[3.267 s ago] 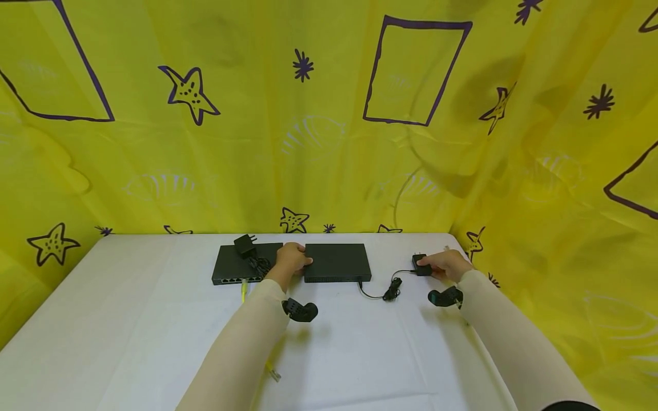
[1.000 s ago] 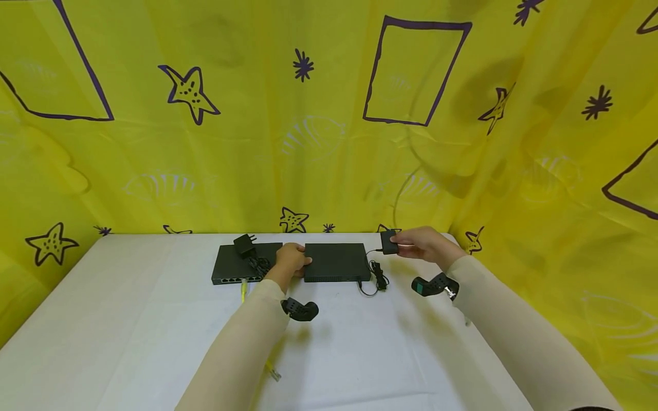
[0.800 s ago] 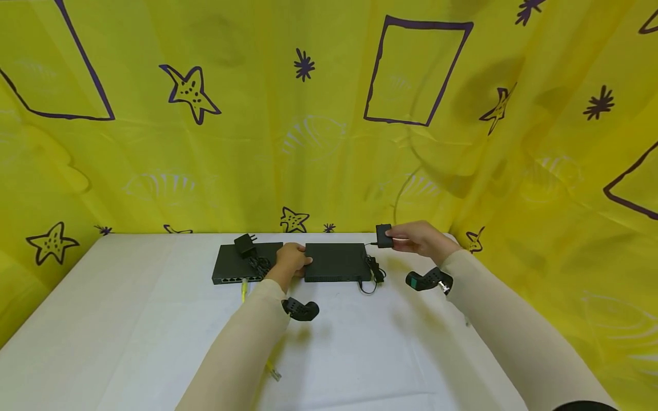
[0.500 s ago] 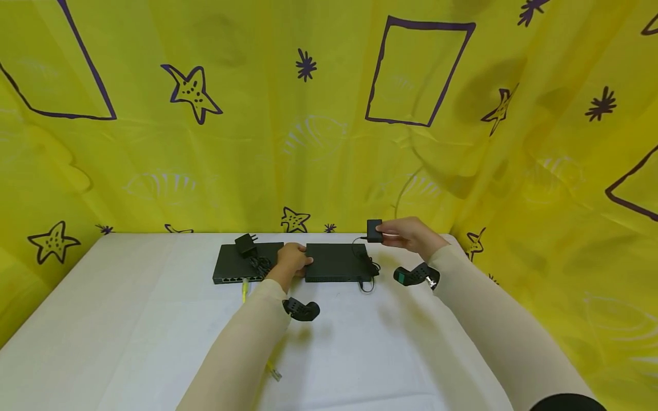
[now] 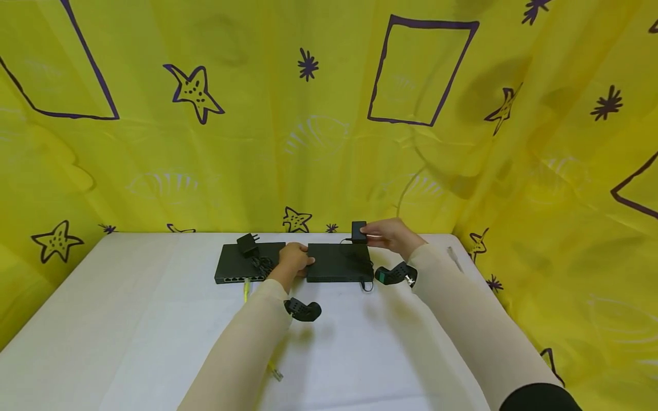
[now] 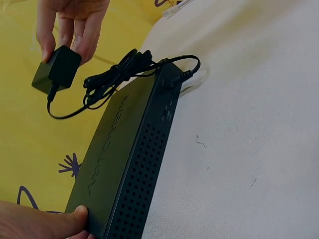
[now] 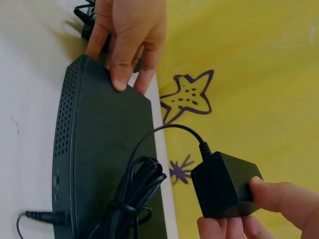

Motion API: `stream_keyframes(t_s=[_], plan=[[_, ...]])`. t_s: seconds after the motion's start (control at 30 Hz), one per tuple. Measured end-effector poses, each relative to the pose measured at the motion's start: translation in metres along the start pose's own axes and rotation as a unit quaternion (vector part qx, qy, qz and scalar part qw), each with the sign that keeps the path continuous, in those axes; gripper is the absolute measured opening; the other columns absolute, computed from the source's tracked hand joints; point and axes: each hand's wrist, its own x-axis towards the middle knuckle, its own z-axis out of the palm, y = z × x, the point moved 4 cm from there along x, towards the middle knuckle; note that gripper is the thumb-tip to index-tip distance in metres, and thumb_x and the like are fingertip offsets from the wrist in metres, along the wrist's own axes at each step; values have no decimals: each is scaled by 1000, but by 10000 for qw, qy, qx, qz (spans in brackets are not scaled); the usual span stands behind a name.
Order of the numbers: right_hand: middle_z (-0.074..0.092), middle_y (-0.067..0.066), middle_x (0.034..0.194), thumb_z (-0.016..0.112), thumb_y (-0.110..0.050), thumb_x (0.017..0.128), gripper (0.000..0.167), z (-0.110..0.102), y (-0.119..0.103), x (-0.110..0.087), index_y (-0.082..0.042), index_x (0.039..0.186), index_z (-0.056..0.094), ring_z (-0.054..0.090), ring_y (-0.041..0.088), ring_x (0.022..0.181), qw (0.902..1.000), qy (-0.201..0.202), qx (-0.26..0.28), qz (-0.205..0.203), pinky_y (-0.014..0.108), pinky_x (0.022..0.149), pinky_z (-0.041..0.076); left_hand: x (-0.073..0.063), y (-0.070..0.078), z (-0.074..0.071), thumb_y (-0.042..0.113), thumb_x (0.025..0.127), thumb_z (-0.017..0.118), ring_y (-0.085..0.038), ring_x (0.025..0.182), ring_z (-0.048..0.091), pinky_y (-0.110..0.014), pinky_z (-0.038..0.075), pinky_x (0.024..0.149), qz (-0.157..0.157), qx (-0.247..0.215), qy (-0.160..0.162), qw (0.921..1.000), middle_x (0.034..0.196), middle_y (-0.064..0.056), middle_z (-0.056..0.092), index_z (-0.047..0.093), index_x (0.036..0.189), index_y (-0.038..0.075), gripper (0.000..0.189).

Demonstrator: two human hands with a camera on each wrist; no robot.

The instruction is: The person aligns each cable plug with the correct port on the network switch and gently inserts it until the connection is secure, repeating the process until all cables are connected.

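Observation:
My right hand [image 5: 392, 234] pinches a black power adapter [image 7: 224, 184] between thumb and fingers, raised above the far right part of a black network switch [image 5: 336, 264]. From the adapter, a thin cord runs to a tied bundle of cable [image 7: 130, 199] hanging over the switch's top. The cord's round plug [image 6: 185, 75] sits in the socket at one end of the switch's vented side. At the switch's other end, my left hand [image 5: 293, 260] grips the edge, its thumb on the top face. Raised lettering shows on that face in the left wrist view.
Left of my left hand lies a second black switch [image 5: 228, 262] with a row of ports. Another black adapter [image 5: 247, 244] and its coiled cord rest on it. A yellow network cable [image 5: 246, 288] runs from its front under my left forearm. Yellow patterned curtain [image 5: 329, 142] stands behind the white table [image 5: 128, 319].
My right hand has lifted the adapter from the table and carried it left above the switch. The cord bundle has come off the table along with it. My left hand has stayed put.

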Motion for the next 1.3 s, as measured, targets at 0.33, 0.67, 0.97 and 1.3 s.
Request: stream_keyframes(t_s=[0.33,0.67,0.97,1.3], plan=[[57,12,114,67,-1,91,35,26,9,12,7,124,59,62,24,99,9992,69,-394,-16,35,97,53,3,-1,0,2,89,71,-31,100,68,-36,61,79,-20,29,2,10000,136,-23,54,60,133,2,45],[59,10,103,68,-1,91,28,29,21,28,6,117,61,61,21,92,9990,193,-367,141,37,99,52,7,-1,1,1,88,72,-30,98,68,-35,61,76,-60,35,91,9999,136,-22,55,61,133,4,46],[62,13,104,67,0,91,38,33,29,33,11,127,57,63,23,95,9983,190,-485,243,37,97,53,4,0,0,4,89,71,-30,98,69,-33,61,70,138,236,81,9996,136,-22,55,62,131,3,43],[63,14,105,66,-2,92,38,36,26,26,12,126,58,64,26,100,9950,141,-969,213,38,96,54,3,0,-2,8,90,71,-28,102,66,-30,60,70,153,446,58,9989,137,-20,55,62,132,5,43]])
